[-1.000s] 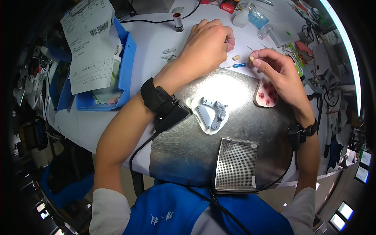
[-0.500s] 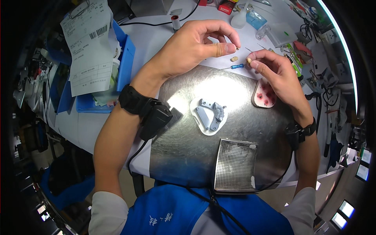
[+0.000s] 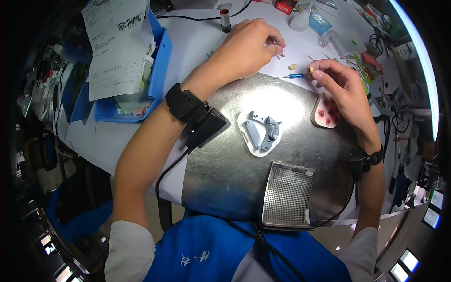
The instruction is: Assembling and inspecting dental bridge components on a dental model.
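My right hand (image 3: pixel 342 83) pinches a small yellowish dental crown (image 3: pixel 311 70) between thumb and forefinger. My left hand (image 3: pixel 256 47) is closed on the white paper, its thumb and forefinger together beside tiny brownish pieces (image 3: pixel 282 55); what it grips, if anything, is too small to name. Between the hands lie a second tooth-coloured crown (image 3: pixel 293 66) and a small blue-handled screwdriver (image 3: pixel 296 75). A grey dental model (image 3: pixel 256 134) on a white base rests on the metal plate (image 3: pixel 221 174). Beneath my right wrist sits a white slab with red spots (image 3: pixel 321 121).
A perforated metal box (image 3: pixel 289 195) stands at the plate's near edge. To the left, a blue bin (image 3: pixel 162 70) bears a printed sheet (image 3: pixel 115 56). Farther back are a small cylinder (image 3: pixel 225 19), a clear bottle (image 3: pixel 300 21) and scattered tools. Cables trail from both wrist straps.
My left hand has dipped its fingertips down toward the paper, where tiny pieces now show. The right hand still holds the crown. The whole view has shifted slightly.
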`<state>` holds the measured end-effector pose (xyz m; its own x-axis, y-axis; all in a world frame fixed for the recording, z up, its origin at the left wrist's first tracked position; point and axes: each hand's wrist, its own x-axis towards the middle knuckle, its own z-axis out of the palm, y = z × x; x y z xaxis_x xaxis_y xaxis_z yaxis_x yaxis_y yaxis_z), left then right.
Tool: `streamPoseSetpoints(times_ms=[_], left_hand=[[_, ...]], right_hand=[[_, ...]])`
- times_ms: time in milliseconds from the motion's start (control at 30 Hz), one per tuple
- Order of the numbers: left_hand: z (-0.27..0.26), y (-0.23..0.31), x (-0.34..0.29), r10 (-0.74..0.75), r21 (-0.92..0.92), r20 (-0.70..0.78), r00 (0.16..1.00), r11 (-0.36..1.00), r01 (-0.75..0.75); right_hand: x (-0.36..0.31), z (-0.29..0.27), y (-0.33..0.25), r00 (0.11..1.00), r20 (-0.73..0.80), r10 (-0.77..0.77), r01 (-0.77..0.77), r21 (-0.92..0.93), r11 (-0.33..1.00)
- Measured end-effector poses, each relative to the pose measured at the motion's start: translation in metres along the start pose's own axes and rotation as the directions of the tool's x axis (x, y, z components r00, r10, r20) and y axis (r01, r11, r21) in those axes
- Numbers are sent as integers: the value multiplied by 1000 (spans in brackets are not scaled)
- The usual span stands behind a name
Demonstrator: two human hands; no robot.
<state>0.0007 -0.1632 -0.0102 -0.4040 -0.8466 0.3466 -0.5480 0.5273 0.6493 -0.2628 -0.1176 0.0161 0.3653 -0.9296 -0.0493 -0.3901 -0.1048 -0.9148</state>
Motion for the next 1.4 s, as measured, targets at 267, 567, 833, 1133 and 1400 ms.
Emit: streamPoseSetpoints(times_ms=[267,567,833,1133,1400], left_hand=[[-34,7,-44,-172,72,110,979,984,165],[-33,5,-45,-139,-291,117,983,942,168],[-42,8,-46,-15,-764,219,976,620,181],[-43,11,-45,-7,-772,227,974,609,184],[-39,7,-46,-111,-664,170,979,722,197]], right_hand=[[-1,-1,-5,998,54,36,-45,173,984],[-2,-1,-3,998,43,46,-52,154,987],[-2,0,-1,997,57,44,-52,164,985],[-1,0,1,995,63,74,-84,168,982],[-1,2,2,996,61,62,-71,172,983]])
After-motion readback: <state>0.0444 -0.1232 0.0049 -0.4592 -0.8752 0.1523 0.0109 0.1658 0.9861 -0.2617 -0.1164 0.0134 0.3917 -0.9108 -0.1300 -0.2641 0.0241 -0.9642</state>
